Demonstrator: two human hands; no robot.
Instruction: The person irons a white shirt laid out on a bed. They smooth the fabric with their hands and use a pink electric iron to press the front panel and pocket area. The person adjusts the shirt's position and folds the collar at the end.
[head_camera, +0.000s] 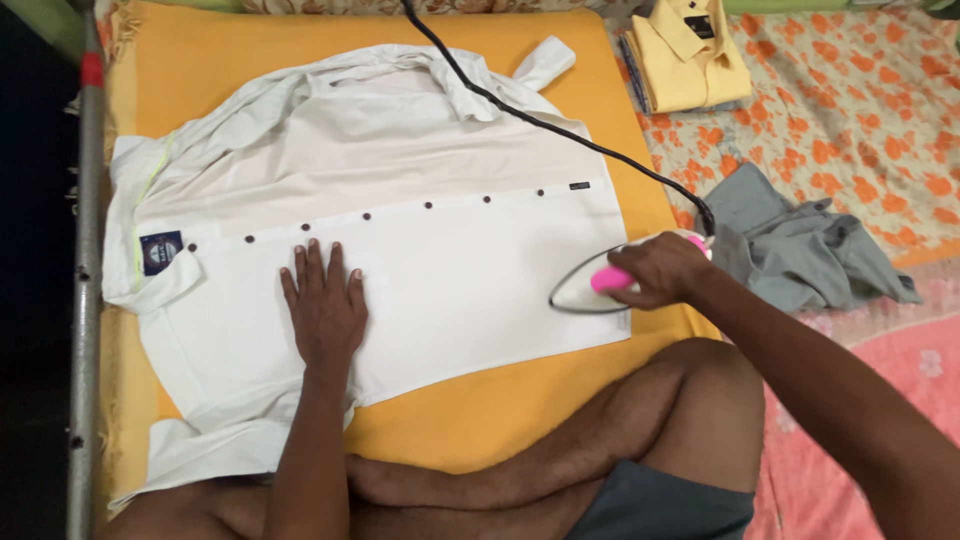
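Observation:
A white button-up shirt (450, 250) lies spread flat on an orange cloth pad (480, 420), its collar to the left and a row of dark buttons across the middle. My left hand (325, 305) presses flat on the shirt's front panel, fingers apart. My right hand (660, 272) grips the pink handle of a white electric iron (585, 290), which rests on the shirt's right hem. The iron's black cord (540, 125) runs from the iron up across the shirt to the top edge.
A folded yellow shirt (690, 55) lies at the top right on an orange-flowered sheet (850, 120). A crumpled grey garment (800, 250) sits just right of the iron. A metal rail (85, 300) runs down the left side. My crossed legs are at the bottom.

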